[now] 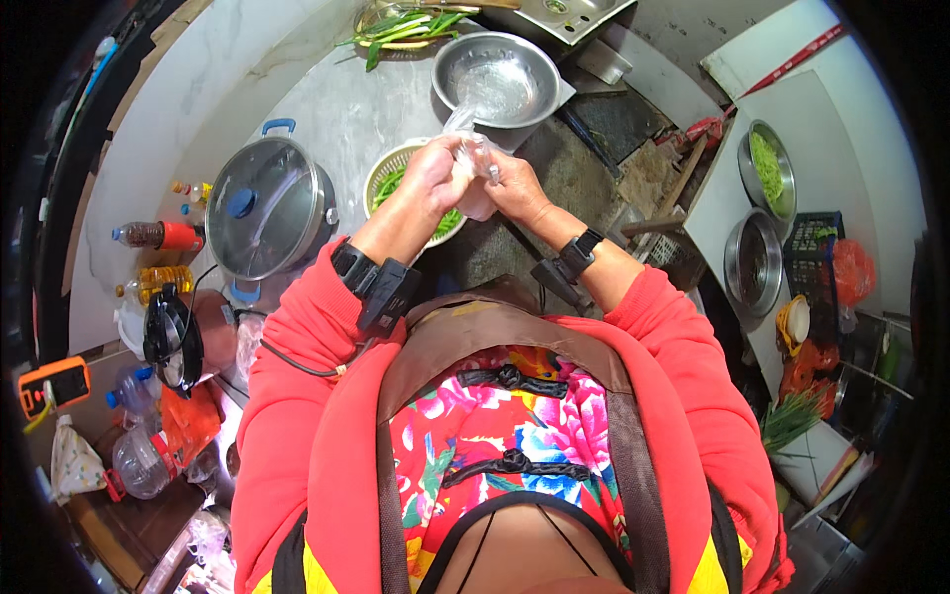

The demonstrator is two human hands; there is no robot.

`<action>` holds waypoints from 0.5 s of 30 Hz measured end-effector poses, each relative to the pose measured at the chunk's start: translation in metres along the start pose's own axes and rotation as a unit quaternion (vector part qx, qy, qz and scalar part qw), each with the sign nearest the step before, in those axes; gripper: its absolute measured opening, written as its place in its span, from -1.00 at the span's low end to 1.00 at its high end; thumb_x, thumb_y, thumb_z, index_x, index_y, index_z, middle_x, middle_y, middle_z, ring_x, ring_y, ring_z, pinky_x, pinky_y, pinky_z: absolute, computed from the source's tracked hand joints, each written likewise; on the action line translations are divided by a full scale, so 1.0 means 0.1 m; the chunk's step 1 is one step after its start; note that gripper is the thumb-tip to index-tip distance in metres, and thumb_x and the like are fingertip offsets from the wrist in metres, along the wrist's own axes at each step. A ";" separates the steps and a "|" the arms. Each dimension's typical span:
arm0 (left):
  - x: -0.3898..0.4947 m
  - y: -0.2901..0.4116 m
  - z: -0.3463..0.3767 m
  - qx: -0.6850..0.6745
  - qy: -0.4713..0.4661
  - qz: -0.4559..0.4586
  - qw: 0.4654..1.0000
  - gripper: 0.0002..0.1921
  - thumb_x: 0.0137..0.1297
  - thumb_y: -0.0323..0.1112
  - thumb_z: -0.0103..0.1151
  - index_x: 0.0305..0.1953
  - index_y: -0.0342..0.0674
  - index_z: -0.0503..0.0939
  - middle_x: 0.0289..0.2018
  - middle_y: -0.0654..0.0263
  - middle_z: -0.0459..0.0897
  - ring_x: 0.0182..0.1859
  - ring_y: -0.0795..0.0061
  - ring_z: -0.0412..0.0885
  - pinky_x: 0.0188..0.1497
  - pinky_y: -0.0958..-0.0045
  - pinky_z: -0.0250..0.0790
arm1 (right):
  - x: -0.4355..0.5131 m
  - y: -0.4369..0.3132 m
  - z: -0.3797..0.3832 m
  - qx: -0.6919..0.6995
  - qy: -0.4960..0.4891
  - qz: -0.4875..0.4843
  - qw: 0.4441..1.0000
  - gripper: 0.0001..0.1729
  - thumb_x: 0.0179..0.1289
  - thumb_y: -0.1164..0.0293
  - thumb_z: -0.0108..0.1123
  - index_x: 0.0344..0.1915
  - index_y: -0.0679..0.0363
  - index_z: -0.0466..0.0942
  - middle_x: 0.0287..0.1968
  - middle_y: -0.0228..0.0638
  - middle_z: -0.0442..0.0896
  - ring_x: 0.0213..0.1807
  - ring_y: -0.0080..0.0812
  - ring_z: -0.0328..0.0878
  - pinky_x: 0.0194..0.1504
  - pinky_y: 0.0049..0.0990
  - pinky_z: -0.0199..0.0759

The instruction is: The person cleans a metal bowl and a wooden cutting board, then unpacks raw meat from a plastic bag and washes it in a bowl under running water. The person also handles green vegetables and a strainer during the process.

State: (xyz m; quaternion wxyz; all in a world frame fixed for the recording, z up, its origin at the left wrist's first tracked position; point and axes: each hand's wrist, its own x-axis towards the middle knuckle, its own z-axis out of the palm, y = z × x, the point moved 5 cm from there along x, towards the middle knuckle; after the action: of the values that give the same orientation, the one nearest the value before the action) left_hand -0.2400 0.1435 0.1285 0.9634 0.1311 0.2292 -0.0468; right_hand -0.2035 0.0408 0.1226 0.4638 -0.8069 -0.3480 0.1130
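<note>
Both hands meet in front of me over the edge of the metal-topped counter. My left hand (434,172) and my right hand (517,185) grip a clear plastic bag (469,152) bunched between them; something pale shows in or behind its lower part, and I cannot tell what. Just beyond the bag stands a wide stainless steel bowl (496,80) with a wet, shiny bottom. Below my left forearm, partly hidden, is a cream plastic colander (376,172) holding cut green vegetable pieces (391,184).
A lidded pan (260,208) with blue handles stands left, beside several bottles (159,235) and an electric cooker (185,338). Spring onions (408,30) lie at the back near a steel gas stove (560,15). At right, a bowl of green shreds (766,167) sits beside another steel bowl (753,261).
</note>
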 end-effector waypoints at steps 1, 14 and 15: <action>0.05 0.10 0.03 0.051 -0.003 0.022 0.998 -0.89 0.18 -0.53 -0.13 -0.31 -0.39 0.41 -0.41 0.16 0.50 -0.38 0.40 0.51 -0.40 0.53 0.43 | 0.14 -0.02 -0.06 0.013 0.020 -0.052 0.998 -0.62 -0.10 0.49 0.06 -0.15 0.18 0.45 -0.33 -0.09 0.57 -0.25 -0.06 0.51 -0.22 -0.32 0.39; 1.11 0.66 -0.49 0.239 0.151 0.138 0.949 -0.62 0.30 -0.07 -0.07 0.11 0.08 0.28 -0.10 0.44 0.41 -0.09 0.54 0.37 -0.07 0.32 0.29 | 1.73 0.65 -0.20 0.282 -0.122 -0.049 0.950 -0.67 0.17 0.54 -0.13 -0.06 0.31 0.44 -0.14 -0.30 0.56 -0.09 -0.52 0.46 -0.02 -0.55 0.31; 1.30 0.71 -0.49 0.258 0.167 0.161 0.938 -0.68 0.29 -0.10 -0.04 0.03 0.02 0.33 -0.18 0.45 0.43 -0.15 0.58 0.39 -0.10 0.38 0.30 | 1.85 0.77 -0.20 0.316 -0.143 -0.026 0.938 -0.69 0.23 0.51 -0.13 -0.05 0.32 0.43 -0.12 -0.34 0.54 -0.09 -0.54 0.44 -0.01 -0.55 0.30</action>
State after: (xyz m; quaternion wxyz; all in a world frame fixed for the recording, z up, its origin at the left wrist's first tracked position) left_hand -0.1347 0.2213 0.0438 0.8390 0.4165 0.3422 0.0740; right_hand -0.0229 0.1253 0.0956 0.6433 -0.5845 -0.3779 0.3189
